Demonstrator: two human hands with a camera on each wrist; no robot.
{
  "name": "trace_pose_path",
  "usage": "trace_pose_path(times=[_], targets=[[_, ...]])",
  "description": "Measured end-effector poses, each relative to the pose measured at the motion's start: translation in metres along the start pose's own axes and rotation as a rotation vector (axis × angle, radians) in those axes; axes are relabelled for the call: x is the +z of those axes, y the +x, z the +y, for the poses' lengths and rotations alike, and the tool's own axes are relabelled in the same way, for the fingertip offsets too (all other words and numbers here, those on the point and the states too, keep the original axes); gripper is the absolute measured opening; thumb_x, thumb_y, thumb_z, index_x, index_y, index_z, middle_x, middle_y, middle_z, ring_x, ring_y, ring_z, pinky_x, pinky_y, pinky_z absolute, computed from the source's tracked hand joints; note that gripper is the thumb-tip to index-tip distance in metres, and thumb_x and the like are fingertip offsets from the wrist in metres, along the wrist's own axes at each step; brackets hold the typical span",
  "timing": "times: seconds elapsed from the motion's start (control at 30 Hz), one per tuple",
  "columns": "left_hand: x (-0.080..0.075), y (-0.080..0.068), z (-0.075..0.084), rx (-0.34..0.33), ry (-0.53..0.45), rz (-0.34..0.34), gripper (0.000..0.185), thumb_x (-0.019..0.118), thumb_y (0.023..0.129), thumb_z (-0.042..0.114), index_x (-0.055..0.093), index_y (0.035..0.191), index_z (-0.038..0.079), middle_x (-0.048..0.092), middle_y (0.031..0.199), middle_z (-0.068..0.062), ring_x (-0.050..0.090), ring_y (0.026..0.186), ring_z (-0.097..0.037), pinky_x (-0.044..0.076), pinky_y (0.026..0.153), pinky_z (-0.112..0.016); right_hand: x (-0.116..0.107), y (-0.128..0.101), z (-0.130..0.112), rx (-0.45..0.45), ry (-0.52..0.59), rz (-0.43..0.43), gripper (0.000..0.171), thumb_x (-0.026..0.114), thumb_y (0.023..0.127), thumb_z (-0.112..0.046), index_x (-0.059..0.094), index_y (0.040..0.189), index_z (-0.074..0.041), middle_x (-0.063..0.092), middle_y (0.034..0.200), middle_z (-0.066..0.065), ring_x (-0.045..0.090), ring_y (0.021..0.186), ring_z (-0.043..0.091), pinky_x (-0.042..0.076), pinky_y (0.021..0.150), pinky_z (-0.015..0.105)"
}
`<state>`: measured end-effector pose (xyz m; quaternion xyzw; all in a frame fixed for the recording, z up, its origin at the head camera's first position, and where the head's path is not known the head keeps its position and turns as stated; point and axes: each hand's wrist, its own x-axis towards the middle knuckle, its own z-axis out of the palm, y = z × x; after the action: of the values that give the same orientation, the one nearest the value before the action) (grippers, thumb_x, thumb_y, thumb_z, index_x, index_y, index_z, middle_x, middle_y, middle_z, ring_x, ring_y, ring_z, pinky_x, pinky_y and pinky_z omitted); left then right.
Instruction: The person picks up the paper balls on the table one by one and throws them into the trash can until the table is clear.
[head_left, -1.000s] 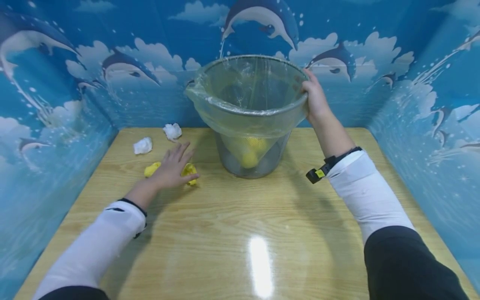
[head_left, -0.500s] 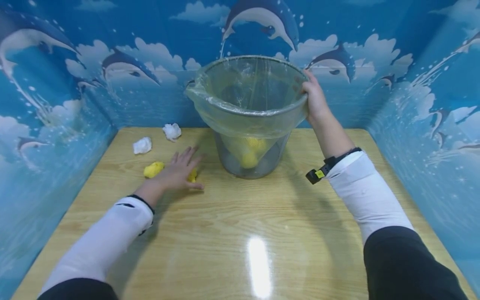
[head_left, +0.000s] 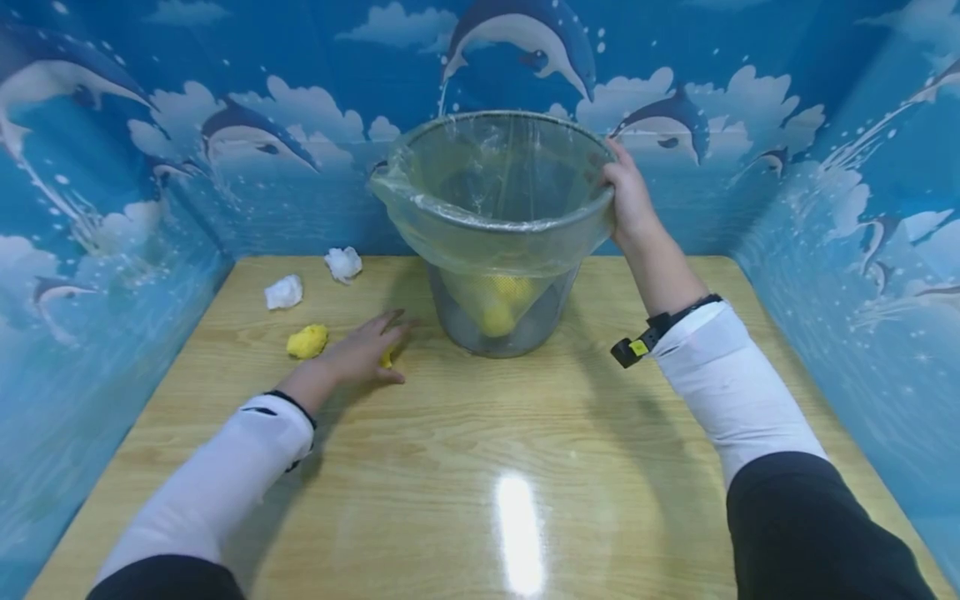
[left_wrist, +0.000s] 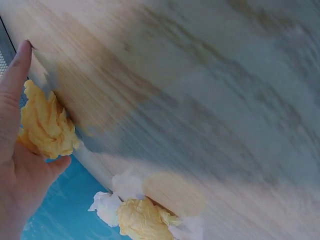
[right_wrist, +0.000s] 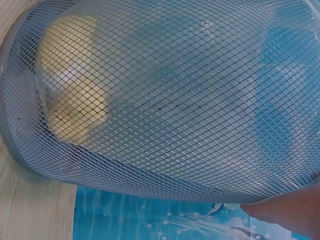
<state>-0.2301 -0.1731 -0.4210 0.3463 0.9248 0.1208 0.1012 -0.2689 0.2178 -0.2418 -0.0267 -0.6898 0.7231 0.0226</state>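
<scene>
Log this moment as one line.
left hand: closing on yellow paper wad | right hand: grips bin rim | second yellow wad: on table

The head camera looks forward and down over the tabletop (head_left: 465, 433), the mesh bin (head_left: 498, 225) at twelve o'clock. The left wrist camera sits very near the wood, sharing the yellow paper wad (left_wrist: 45, 125) with the head view. The right wrist camera presses close against the bin's mesh wall.
</scene>
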Motion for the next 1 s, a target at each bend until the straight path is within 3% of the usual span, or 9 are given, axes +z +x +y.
trace_pose_path(times=[0.27,0.53,0.63,0.9,1.0], targets=[[0.0005,-0.0009,-0.0001,0.010,-0.041,0.008,0.084,0.077,0.082,0.029,0.033,0.149,0.005,0.026,0.152,-0.031,0.028,0.137,-0.051,0.029,0.109,-0.060,0.0000,0.0002,0.0004,0.005,0.001,-0.001,0.067,0.030,0.092,-0.010,0.017,0.155,-0.030,0.004,0.162,-0.011,0.020,0.141,0.021,0.033,0.090,0.027],[-0.0015,0.0003,0.0012,-0.100,-0.047,-0.112,0.068,0.069,0.089,0.033,0.041,0.145,0.005,0.030,0.151,-0.027,0.030,0.137,-0.048,0.030,0.109,-0.059,0.0004,0.0009,0.0006,0.002,-0.007,0.000,0.068,0.030,0.091,-0.010,0.016,0.155,-0.030,0.000,0.162,-0.012,0.017,0.141,0.019,0.028,0.097,0.030],[-0.0027,0.0010,0.0015,-0.109,-0.050,-0.132,0.065,0.068,0.090,0.033,0.044,0.143,0.004,0.034,0.150,-0.027,0.033,0.136,-0.048,0.031,0.108,-0.058,0.0007,0.0010,0.0004,-0.001,-0.004,-0.001,0.069,0.029,0.091,-0.009,0.016,0.155,-0.030,0.000,0.162,-0.012,0.017,0.141,0.019,0.028,0.097,0.029],[-0.0071,0.0031,0.0013,-0.065,-0.025,-0.101,0.048,0.069,0.090,0.024,0.056,0.130,0.000,0.050,0.135,-0.026,0.048,0.125,-0.043,0.039,0.104,-0.053,0.0005,0.0013,0.0006,-0.005,-0.003,-0.004,0.069,0.028,0.090,-0.009,0.015,0.155,-0.029,-0.001,0.162,-0.012,0.017,0.139,0.018,0.026,0.096,0.030],[-0.0091,0.0030,0.0018,-0.079,-0.036,-0.102,0.039,0.070,0.089,0.023,0.061,0.121,0.002,0.055,0.126,-0.021,0.054,0.116,-0.038,0.044,0.098,-0.050,0.0005,0.0013,0.0008,-0.005,-0.013,-0.004,0.069,0.028,0.091,-0.009,0.014,0.155,-0.029,-0.001,0.162,-0.012,0.017,0.140,0.018,0.026,0.097,0.030]])
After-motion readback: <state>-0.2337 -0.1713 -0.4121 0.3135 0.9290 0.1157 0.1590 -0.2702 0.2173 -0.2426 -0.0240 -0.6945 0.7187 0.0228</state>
